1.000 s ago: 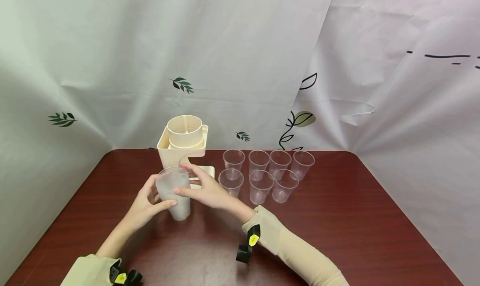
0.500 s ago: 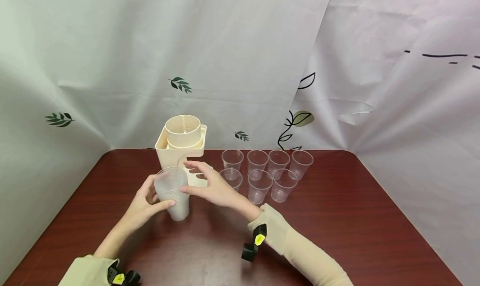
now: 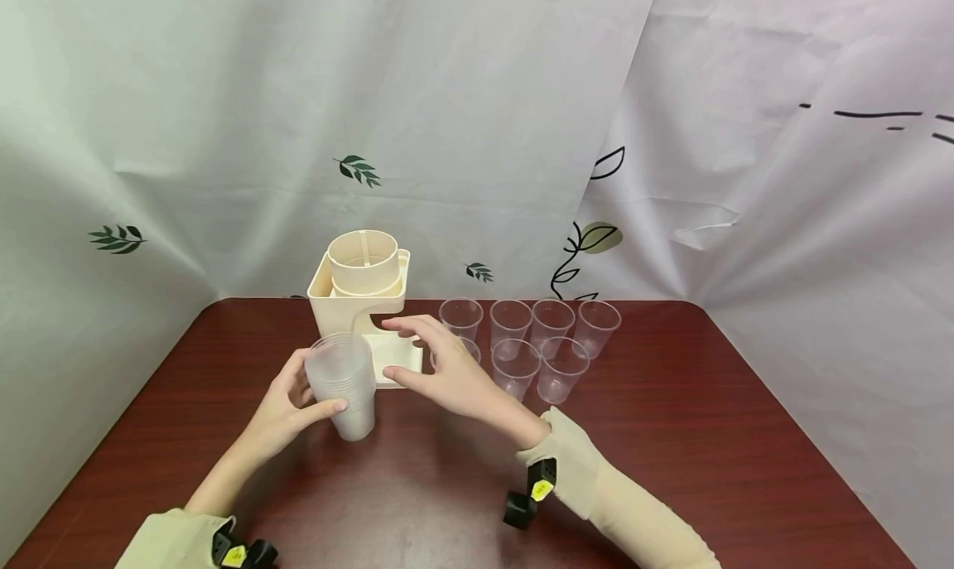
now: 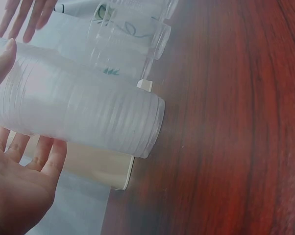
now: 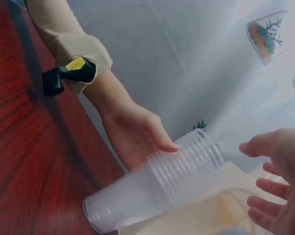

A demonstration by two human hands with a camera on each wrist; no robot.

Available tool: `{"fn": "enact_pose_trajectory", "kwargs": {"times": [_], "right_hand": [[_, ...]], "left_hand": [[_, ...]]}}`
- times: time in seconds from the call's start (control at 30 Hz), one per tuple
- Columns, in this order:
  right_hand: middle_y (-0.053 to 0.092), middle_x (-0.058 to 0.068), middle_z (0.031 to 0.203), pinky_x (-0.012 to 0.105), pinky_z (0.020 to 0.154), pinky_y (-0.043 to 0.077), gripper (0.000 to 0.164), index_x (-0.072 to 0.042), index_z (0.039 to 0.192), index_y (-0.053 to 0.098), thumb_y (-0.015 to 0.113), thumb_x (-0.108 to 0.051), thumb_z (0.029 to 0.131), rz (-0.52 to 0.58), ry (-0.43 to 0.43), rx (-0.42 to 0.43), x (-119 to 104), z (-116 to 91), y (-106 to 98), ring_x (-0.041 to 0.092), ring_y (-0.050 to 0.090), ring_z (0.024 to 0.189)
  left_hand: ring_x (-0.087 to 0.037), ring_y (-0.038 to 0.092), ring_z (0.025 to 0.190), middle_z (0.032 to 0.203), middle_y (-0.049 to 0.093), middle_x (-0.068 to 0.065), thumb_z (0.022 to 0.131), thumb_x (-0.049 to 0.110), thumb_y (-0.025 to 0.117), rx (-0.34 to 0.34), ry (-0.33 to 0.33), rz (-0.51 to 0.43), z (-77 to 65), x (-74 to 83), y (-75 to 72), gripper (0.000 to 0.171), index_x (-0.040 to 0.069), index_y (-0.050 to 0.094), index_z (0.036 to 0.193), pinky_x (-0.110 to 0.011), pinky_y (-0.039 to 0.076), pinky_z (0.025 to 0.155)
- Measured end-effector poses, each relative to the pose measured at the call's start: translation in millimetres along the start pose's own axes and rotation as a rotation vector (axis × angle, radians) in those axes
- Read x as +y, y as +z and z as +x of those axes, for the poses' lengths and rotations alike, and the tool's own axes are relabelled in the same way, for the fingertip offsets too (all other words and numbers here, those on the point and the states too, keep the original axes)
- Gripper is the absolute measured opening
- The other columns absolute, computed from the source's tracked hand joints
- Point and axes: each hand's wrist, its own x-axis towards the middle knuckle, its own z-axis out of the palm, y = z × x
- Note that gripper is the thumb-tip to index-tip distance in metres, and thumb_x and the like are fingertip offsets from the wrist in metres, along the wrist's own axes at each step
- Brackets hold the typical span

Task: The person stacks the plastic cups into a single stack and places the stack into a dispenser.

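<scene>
A stack of nested clear plastic cups [image 3: 350, 387] stands slightly tilted in my left hand [image 3: 286, 407], whose thumb and fingers grip it round the side. In the left wrist view the stack [image 4: 84, 103] lies across the picture, its many rims close together. My right hand [image 3: 447, 370] is apart from the stack, to its right, with fingers spread and loosely bent and nothing between them. In the right wrist view the right hand [image 5: 280, 181] shows beside the stack's rim end [image 5: 201, 147]. Behind the stack stands a cream cup dispenser [image 3: 365, 283] with a round tube on top.
Right of the dispenser, single clear cups [image 3: 514, 362] stand upright in two rows; the right hand partly hides one at the front left. The dispenser's flat base [image 3: 398, 358] lies behind the right hand. All stand on a dark red wooden table [image 3: 671, 436] before a printed cloth backdrop.
My right hand has let go of the cup stack and moved off to the right, now in front of the nearest single cup. The left hand and the stack have stayed nearly still.
</scene>
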Motion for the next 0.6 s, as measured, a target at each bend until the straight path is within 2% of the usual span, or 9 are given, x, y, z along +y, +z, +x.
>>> {"fn": "enact_pose_trajectory", "kwargs": {"times": [0.13, 0.2, 0.43, 0.6], "right_hand": [[0.057, 0.001, 0.126, 0.032, 0.086, 0.049, 0.05, -0.016, 0.133, 0.054, 0.072, -0.02, 0.086, -0.051, 0.002, 0.014, -2.2, -5.7, -9.4, 0.012, 0.051, 0.108], [0.057, 0.002, 0.126, 0.037, 0.09, 0.049, 0.051, -0.015, 0.133, 0.054, 0.072, -0.019, 0.086, -0.064, -0.006, 0.021, -1.9, -8.3, -14.4, 0.014, 0.052, 0.11], [0.057, 0.001, 0.129, 0.035, 0.105, 0.043, 0.05, -0.012, 0.131, 0.056, 0.073, -0.016, 0.084, -0.061, 0.006, 0.062, 3.0, -15.2, -32.6, 0.015, 0.052, 0.12], [0.058, 0.001, 0.128, 0.037, 0.105, 0.043, 0.049, -0.011, 0.129, 0.057, 0.074, -0.017, 0.084, -0.064, 0.032, 0.086, 9.2, -22.3, -46.0, 0.016, 0.052, 0.121]], "left_hand": [[0.004, 0.054, 0.106, 0.121, 0.053, 0.017, 0.078, -0.01, 0.071, -0.002, -0.008, 0.012, -0.9, -0.7, -0.8, 0.063, 0.003, 0.039, 0.13, -0.008, 0.046, 0.087], [0.004, 0.054, 0.106, 0.121, 0.053, 0.016, 0.078, -0.01, 0.071, -0.004, -0.01, 0.015, -1.4, -0.9, -0.9, 0.063, 0.004, 0.039, 0.13, -0.008, 0.046, 0.087], [0.004, 0.054, 0.106, 0.121, 0.054, 0.016, 0.077, -0.012, 0.07, 0.002, 0.01, 0.004, -1.4, -2.2, -2.2, 0.063, 0.002, 0.04, 0.13, -0.008, 0.046, 0.087], [0.004, 0.054, 0.107, 0.121, 0.053, 0.016, 0.077, -0.011, 0.07, -0.004, 0.008, 0.002, -1.5, -1.3, -2.0, 0.061, 0.003, 0.04, 0.128, -0.008, 0.046, 0.087]]}}
